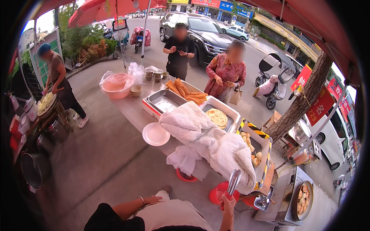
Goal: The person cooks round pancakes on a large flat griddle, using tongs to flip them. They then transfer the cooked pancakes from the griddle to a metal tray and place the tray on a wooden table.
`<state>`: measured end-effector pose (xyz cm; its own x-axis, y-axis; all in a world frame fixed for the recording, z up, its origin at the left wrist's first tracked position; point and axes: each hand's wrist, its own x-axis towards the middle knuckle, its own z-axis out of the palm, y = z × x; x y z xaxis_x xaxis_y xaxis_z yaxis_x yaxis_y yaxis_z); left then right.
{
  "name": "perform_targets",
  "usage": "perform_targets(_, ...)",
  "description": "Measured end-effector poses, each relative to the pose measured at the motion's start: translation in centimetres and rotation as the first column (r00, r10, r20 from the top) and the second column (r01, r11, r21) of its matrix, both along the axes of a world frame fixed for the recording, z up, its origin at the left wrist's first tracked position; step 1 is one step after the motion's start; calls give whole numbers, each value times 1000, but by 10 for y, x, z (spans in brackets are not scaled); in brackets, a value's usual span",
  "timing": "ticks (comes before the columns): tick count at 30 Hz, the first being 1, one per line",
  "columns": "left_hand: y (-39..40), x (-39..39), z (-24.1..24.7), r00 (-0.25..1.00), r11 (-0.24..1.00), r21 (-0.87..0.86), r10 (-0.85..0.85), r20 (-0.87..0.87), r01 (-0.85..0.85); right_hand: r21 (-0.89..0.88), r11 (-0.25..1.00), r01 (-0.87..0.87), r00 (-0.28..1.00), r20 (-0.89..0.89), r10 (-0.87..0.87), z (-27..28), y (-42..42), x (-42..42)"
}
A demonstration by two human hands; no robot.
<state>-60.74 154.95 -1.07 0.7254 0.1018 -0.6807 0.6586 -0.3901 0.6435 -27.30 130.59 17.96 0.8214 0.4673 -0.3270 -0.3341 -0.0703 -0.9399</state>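
Note:
My right hand (228,203) grips metal tongs (233,183) with red handles; the tips point at the near end of a white quilted cloth (199,130) on the stall table. My left hand (153,199) rests on my thigh and holds nothing that I can see. The cloth partly covers trays: a round flatbread (217,117) lies in one, and small bread rolls (248,141) fill part of a box with black-and-yellow tape. Fried dough sticks (185,91) are piled behind a metal tray (166,101). A white plate (156,134) sits at the table's near edge.
Two people stand across the table; another works at a basket of chopped vegetables (46,104) at the far left. A pink basin (117,86) and bowls (136,90) stand on the table. Red buckets (215,196) are below it. At right is a griddle (303,200) with round pastries.

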Motion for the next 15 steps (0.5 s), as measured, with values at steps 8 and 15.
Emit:
perform_targets(8,82,51,-44,989,983,-157,-73,127,92,-29,981,194,981,12,-194,25,65,52)
perform_targets(15,99,80,-21,988,947,-322,33,150,17,0,953,303,934,201,-297,-8,70,114)
